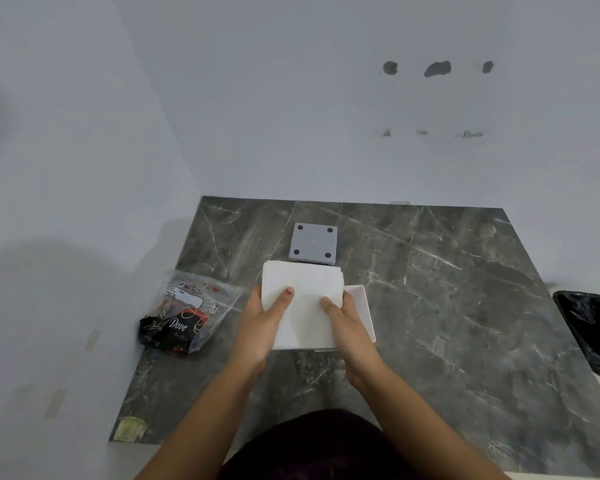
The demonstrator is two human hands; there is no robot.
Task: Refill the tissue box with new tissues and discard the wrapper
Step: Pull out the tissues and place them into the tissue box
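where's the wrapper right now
In the head view, the wrapper lies on the dark marble surface at its left edge, just left of the left hand holding the tissue stack.

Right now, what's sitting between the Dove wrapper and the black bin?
In the head view, both hands hold the tissue stack over the white box between the wrapper and the bin; beyond lies bare marble.

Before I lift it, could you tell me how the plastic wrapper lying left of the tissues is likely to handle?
The wrapper looks crumpled and partly collapsed, so probably floppy and very light. Its glossy film may feel slippery under the fingers. It lies flat on the marble tabletop, so it is unlikely to roll.
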